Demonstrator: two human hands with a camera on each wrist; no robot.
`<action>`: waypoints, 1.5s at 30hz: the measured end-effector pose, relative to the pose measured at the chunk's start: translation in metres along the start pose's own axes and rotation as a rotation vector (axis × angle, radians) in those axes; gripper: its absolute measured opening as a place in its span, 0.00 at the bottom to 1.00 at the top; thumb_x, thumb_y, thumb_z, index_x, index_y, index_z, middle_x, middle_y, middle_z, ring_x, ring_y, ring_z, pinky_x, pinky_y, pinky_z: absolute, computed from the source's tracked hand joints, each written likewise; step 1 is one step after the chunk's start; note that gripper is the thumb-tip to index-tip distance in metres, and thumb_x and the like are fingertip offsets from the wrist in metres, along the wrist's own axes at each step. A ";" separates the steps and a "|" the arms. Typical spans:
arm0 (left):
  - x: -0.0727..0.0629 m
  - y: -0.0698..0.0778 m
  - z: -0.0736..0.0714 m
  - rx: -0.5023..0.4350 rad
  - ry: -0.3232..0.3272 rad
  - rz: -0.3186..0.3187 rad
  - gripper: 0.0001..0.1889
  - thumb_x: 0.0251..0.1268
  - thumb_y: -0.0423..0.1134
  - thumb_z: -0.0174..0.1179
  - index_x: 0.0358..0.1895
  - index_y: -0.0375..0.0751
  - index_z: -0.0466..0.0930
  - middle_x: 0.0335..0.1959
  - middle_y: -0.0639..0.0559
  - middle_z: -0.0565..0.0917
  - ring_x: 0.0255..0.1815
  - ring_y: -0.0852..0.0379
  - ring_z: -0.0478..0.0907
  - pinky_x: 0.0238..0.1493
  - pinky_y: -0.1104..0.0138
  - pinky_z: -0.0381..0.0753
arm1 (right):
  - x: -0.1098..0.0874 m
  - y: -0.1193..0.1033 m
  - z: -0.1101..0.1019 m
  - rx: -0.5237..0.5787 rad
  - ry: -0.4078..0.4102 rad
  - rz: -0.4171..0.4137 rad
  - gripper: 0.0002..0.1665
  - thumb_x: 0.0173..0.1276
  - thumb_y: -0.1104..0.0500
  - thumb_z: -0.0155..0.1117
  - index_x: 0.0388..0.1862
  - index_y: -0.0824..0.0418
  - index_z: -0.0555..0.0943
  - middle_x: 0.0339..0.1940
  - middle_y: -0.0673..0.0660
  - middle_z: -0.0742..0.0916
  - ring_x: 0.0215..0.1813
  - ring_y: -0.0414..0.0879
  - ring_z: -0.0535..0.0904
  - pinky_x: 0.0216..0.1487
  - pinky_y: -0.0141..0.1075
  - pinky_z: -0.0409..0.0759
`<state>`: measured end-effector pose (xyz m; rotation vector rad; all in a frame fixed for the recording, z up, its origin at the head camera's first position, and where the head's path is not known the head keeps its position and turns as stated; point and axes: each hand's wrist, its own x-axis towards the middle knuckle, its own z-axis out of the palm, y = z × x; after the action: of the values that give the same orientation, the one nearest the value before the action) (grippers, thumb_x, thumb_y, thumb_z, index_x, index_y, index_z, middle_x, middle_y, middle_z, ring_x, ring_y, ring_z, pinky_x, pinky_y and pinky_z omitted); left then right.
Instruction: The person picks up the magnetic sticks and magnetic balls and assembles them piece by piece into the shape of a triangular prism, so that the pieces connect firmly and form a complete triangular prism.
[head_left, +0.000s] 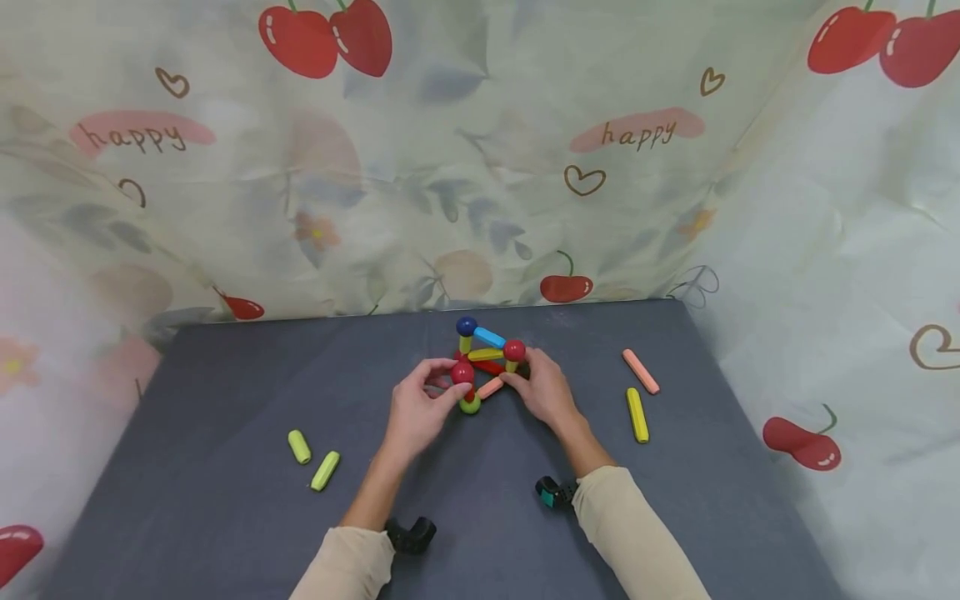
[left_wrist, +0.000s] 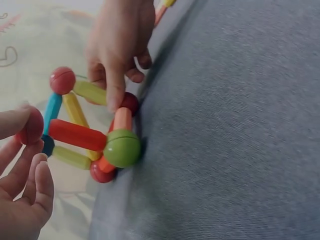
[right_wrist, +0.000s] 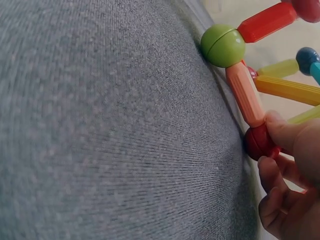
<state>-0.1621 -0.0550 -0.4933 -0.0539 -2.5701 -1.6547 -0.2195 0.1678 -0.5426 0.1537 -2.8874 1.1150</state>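
A frame of coloured balls and sticks stands on the dark grey table. Thumb and fingers of my left hand (head_left: 420, 408) pinch its upper red ball (left_wrist: 31, 125), at the top end of a red stick (left_wrist: 77, 135) that rises from a green ball (left_wrist: 122, 148). At the base, my right hand (head_left: 551, 396) grips a dark red ball (right_wrist: 261, 142) joined to the green one by a salmon stick (right_wrist: 245, 95). Behind, a light blue stick (head_left: 490, 337) links a dark blue ball (head_left: 467, 326) with another red ball (head_left: 514, 350); a yellow stick (head_left: 486, 354) slants beneath it.
Two short light green sticks, one farther back (head_left: 299, 447) and one nearer (head_left: 325, 471), lie on the left. To the right are a loose salmon stick (head_left: 641, 372) and a loose yellow stick (head_left: 637, 415). Patterned cloth (head_left: 420, 233) hangs behind the table's back edge.
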 end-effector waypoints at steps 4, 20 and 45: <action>-0.002 -0.001 0.002 0.024 -0.012 0.004 0.21 0.62 0.48 0.73 0.57 0.56 0.81 0.50 0.54 0.86 0.46 0.55 0.81 0.46 0.65 0.83 | 0.001 -0.001 -0.001 0.010 0.000 -0.007 0.21 0.69 0.47 0.71 0.54 0.55 0.81 0.44 0.58 0.83 0.44 0.52 0.78 0.50 0.46 0.79; 0.028 -0.031 0.000 -0.008 0.044 -0.070 0.24 0.67 0.35 0.65 0.66 0.43 0.75 0.65 0.45 0.79 0.62 0.44 0.78 0.63 0.51 0.81 | -0.015 -0.010 -0.008 0.139 -0.065 0.028 0.23 0.76 0.58 0.62 0.68 0.58 0.75 0.59 0.58 0.83 0.37 0.42 0.81 0.45 0.39 0.82; 0.004 -0.043 0.000 0.315 0.053 -0.009 0.13 0.64 0.41 0.72 0.48 0.41 0.84 0.42 0.46 0.90 0.41 0.52 0.87 0.46 0.56 0.87 | -0.026 -0.025 0.009 -0.026 -0.113 -0.097 0.09 0.67 0.58 0.73 0.41 0.58 0.82 0.36 0.55 0.85 0.38 0.48 0.78 0.44 0.42 0.78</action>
<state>-0.1695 -0.0726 -0.5321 0.0218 -2.7571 -1.2168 -0.1906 0.1456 -0.5345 0.3635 -2.9536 1.0856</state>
